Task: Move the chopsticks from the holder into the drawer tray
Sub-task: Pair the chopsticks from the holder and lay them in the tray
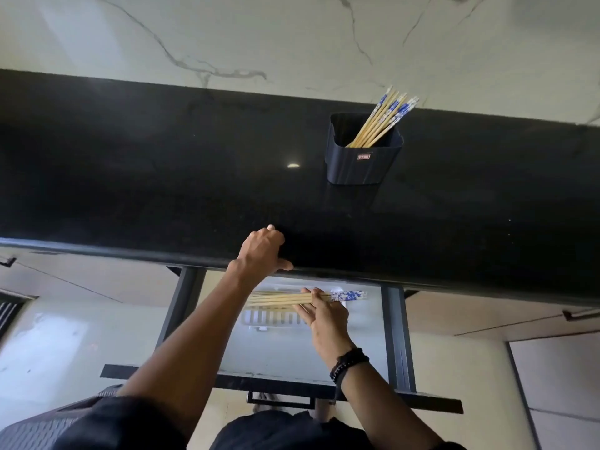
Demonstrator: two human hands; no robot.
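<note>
Head view, chopsticks (381,123) in holder (363,164), held bundle (279,298) apparently above tray (276,318)

Domestic kitchen, by all signs; long black polished countertop (162,173) with a rounded front edge, set against a wall (227,34) of pale, grey-veined marble-look slabs; dark ribbed holder (360,164) standing on the counter, chopsticks (380,121) with blue-and-white patterned ends leaning in it; under the counter, a drawer (394,336) pulled open on dark side rails, a pale slotted tray (269,318) lying inside; more such chopsticks held just above that tray; flat beige cabinet fronts (97,280) either side, one with a dark bar handle (581,315); pale glossy floor (48,345) below.
</note>
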